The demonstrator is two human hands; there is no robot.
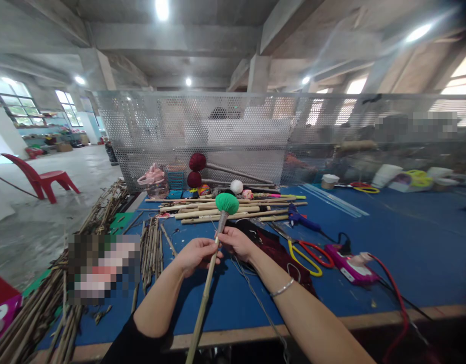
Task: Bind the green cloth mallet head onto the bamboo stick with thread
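A mallet-like pale wooden stick (204, 298) with a round green cloth-covered head (227, 203) tilts up in front of me. Grey winding (222, 221) wraps its neck just under the head. My left hand (198, 257) is closed round the stick below the winding. My right hand (236, 242) pinches at the lower end of the winding, its fingertips close to those of the left. Thin grey cord (257, 296) trails below the right hand to the table's front edge. Dark maroon cloth (280, 258) lies beside my right forearm.
On the blue table (418, 227) lie red-and-yellow scissors (310, 255), a blue glue gun (303, 220) and a purple power strip (350, 265). Bundled sticks (151, 250) are at left, pale rods (202, 212) behind. Maroon-headed mallets (197, 162) rest near a perforated metal screen (248, 131).
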